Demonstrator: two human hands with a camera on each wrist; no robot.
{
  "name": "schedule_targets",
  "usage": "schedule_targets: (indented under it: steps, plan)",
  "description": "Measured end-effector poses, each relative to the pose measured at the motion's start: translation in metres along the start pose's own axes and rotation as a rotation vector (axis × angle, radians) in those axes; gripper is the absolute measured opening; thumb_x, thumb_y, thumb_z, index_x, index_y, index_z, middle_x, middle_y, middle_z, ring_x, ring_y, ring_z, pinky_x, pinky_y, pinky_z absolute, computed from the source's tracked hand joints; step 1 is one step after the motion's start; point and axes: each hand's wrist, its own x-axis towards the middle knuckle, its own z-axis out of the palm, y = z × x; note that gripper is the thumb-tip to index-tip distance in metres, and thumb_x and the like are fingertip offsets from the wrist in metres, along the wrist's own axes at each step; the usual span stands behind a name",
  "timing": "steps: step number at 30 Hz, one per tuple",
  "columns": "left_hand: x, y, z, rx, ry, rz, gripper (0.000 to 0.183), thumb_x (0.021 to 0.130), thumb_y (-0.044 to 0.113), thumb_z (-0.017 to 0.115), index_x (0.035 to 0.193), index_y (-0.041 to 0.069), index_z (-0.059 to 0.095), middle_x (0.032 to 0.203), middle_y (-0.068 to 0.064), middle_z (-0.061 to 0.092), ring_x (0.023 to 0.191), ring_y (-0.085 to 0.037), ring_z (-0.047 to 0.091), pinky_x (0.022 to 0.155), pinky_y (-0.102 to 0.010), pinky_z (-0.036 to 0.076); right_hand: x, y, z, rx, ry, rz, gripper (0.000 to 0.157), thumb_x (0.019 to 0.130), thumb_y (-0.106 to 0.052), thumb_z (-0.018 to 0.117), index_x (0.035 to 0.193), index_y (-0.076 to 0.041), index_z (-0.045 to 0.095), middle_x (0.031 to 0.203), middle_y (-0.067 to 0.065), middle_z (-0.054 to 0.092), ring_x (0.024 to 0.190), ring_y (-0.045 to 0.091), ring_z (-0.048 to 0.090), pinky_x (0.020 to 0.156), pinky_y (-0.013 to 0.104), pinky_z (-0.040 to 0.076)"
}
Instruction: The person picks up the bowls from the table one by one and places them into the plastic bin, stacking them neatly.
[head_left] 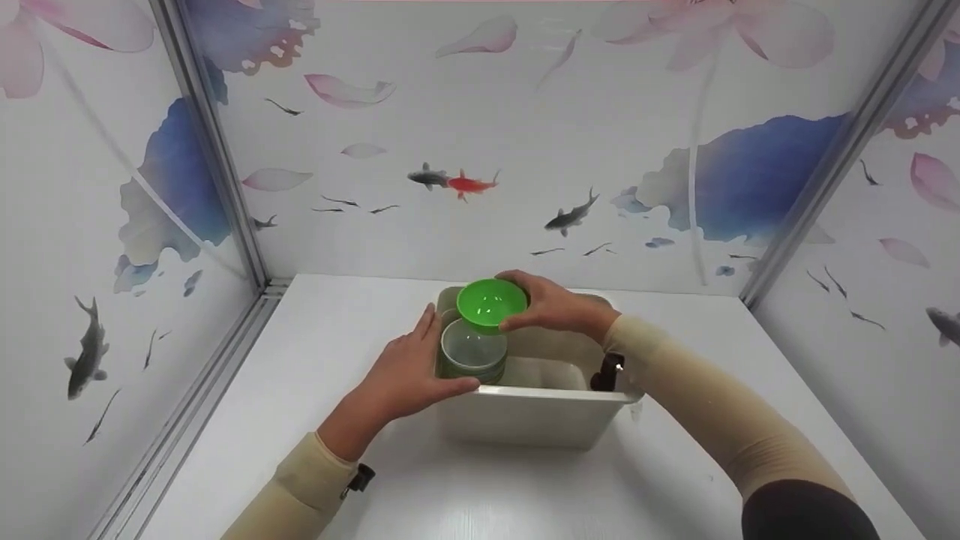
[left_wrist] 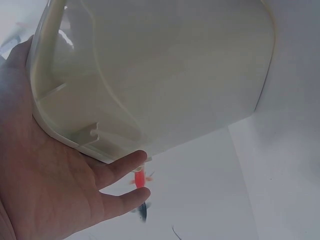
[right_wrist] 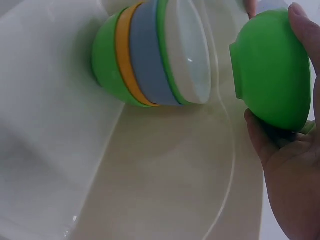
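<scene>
A bright green bowl [head_left: 491,304] is held by its side in my right hand [head_left: 556,305], raised above the left part of a cream plastic bin [head_left: 529,420]. Thumb and fingers grip the bowl in the right wrist view, where its outside [right_wrist: 272,70] faces the camera. Below it, inside the bin, stands a stack of nested bowls [right_wrist: 150,55] in green, orange, blue-grey and white. My left hand [head_left: 401,375] rests on the bin's left side, thumb over the front rim. In the left wrist view its fingers [left_wrist: 122,170] lie mostly straight along the bin's outer wall.
The bin stands on a white table [head_left: 337,450]. A printed wall panel [head_left: 487,112] with fish and petals rises behind, and side panels in metal frames [head_left: 214,135] flank the table. The bin's floor [head_left: 547,373] shows right of the stack.
</scene>
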Motion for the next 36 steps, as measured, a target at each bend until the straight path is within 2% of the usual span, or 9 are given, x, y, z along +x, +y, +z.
schedule_targets:
  steps: [4,12,22,36]
  plan:
    - [0.001,0.0,0.0,0.002,0.006,0.005,0.143,0.079,0.1,0.061,0.177,0.004,0.018,0.184,-0.016,0.015,0.151,-0.048,0.05,0.12,-0.062,0.044,0.001,0.003,0.006,-0.049,-0.018,-0.019,0.098,0.082,-0.037,0.1,0.162,-0.009,0.051,0.143,0.005,0.068,0.128,0.025,0.064,0.115,0.049,0.047]
    - [0.0,-0.002,0.002,-0.019,0.007,-0.003,0.143,0.079,0.1,0.06,0.177,0.006,0.017,0.184,-0.014,0.017,0.151,-0.047,0.049,0.12,-0.063,0.045,0.005,0.003,0.017,-0.124,-0.048,-0.052,0.091,0.082,-0.035,0.101,0.157,-0.01,0.056,0.132,0.001,0.073,0.12,0.022,0.069,0.11,0.048,0.052]
    - [0.0,-0.002,0.002,-0.024,-0.002,-0.01,0.143,0.079,0.101,0.059,0.177,0.006,0.016,0.184,-0.014,0.016,0.153,-0.046,0.048,0.12,-0.062,0.044,0.01,0.003,0.029,-0.174,-0.066,-0.063,0.09,0.084,-0.05,0.097,0.154,-0.009,0.06,0.128,0.001,0.075,0.116,0.019,0.07,0.107,0.046,0.054]
    - [0.001,-0.002,0.003,-0.013,0.014,0.002,0.142,0.079,0.1,0.06,0.177,0.004,0.02,0.184,-0.015,0.017,0.15,-0.047,0.051,0.119,-0.062,0.046,0.009,-0.004,0.041,-0.324,-0.078,0.026,0.092,0.085,-0.071,0.087,0.151,-0.014,0.057,0.127,0.001,0.07,0.113,0.017,0.069,0.101,0.044,0.057]
